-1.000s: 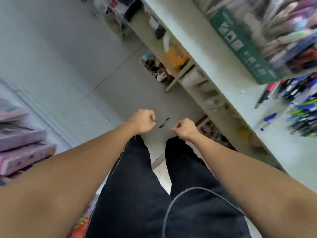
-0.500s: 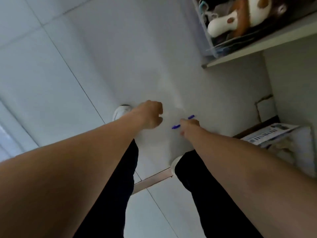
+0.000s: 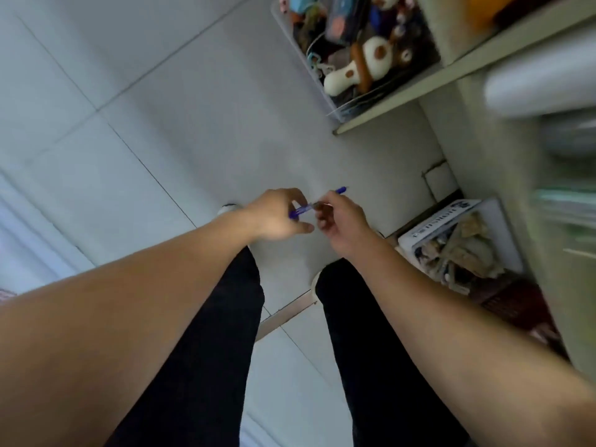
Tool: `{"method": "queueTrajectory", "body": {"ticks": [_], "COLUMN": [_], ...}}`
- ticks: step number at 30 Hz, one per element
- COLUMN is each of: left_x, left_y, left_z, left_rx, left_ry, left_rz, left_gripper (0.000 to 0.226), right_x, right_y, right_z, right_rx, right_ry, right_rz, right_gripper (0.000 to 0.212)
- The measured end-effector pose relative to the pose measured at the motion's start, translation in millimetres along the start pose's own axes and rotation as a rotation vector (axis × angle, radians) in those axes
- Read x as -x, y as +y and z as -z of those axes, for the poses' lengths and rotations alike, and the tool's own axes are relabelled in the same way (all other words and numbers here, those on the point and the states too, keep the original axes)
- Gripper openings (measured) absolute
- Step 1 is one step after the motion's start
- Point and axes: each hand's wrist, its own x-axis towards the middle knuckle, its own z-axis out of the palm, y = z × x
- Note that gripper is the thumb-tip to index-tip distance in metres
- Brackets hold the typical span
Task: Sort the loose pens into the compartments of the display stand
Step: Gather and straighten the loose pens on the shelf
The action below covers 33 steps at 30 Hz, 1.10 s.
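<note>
A blue pen is held low over the pale tiled floor, between my two hands. My right hand pinches its middle, and the capped far end sticks out beyond the fingers. My left hand has its fingers curled round the pen's near end. The display stand and the other loose pens are out of view.
A clear bin of plush toys sits on a low shelf at upper right. A box of small goods stands on the floor by the shelving at right. My legs in dark trousers and white shoes stand below the hands.
The view dropped from the pen shelf toward the floor. My right hand picked the blue pen up off the floor, and my left hand came across to take its near end.
</note>
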Motion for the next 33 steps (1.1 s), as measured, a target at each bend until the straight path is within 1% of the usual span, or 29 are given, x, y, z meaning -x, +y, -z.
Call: {"method": "queueTrajectory", "body": {"ticks": [2, 3, 4, 6, 9, 12, 14, 16, 18, 19, 20, 22, 25, 27, 29, 31, 33], "left_x": [58, 92, 127, 201, 284, 328, 338, 339, 330, 324, 316, 299, 280, 272, 269, 264, 257], "left_y": [52, 82, 115, 184, 276, 351, 396, 435, 466, 479, 488, 500, 500, 498, 500, 504, 507], "left_z": [23, 37, 50, 75, 92, 71, 42, 7, -28, -44, -57, -73, -79, -85, -97, -107, -109], "left_rx": [0.124, 0.14, 0.139, 0.136, 0.173, 0.24, 0.271, 0.237, 0.125, 0.076, 0.031, -0.095, -0.343, -0.484, -0.512, -0.449, -0.387], "left_ry": [-0.012, -0.023, -0.033, -0.038, -0.033, -0.09, -0.094, -0.086, -0.049, -0.021, 0.022, 0.172, 0.425, 0.508, 0.546, 0.55, 0.54], "left_rz": [-0.069, -0.103, -0.146, -0.219, -0.302, -0.356, -0.423, -0.494, -0.554, -0.569, -0.586, -0.598, -0.539, -0.503, -0.454, -0.395, -0.334], "left_gripper": [0.023, 0.014, 0.01, 0.011, 0.017, 0.012, 0.011, 0.008, 0.014, 0.018, 0.02, 0.022, 0.019, 0.02, 0.023, 0.017, 0.013], "right_x": [92, 142, 192, 289, 402, 477, 506, 524, 531, 531, 527, 511, 483, 468, 454, 444, 436], "right_y": [-35, -52, -70, -102, -131, -149, -159, -166, -173, -176, -179, -185, -188, -191, -193, -196, -199], "right_z": [2, 8, 14, 33, 73, 120, 155, 187, 214, 226, 236, 254, 273, 274, 270, 266, 265], "right_rx": [-0.076, -0.117, -0.156, -0.186, -0.155, -0.093, -0.065, -0.042, -0.049, -0.066, -0.072, -0.007, 0.15, 0.262, 0.415, 0.518, 0.521], "right_ry": [-0.058, -0.075, -0.096, -0.141, -0.183, -0.178, -0.127, 0.015, 0.179, 0.252, 0.311, 0.406, 0.567, 0.558, 0.502, 0.466, 0.409], "right_rz": [0.077, 0.11, 0.135, 0.168, 0.229, 0.343, 0.46, 0.618, 0.744, 0.77, 0.778, 0.75, 0.639, 0.579, 0.544, 0.529, 0.523], "right_gripper": [0.015, 0.015, 0.012, 0.002, 0.005, 0.008, 0.013, 0.02, 0.024, 0.024, 0.024, 0.027, 0.033, 0.045, 0.053, 0.045, 0.033]}}
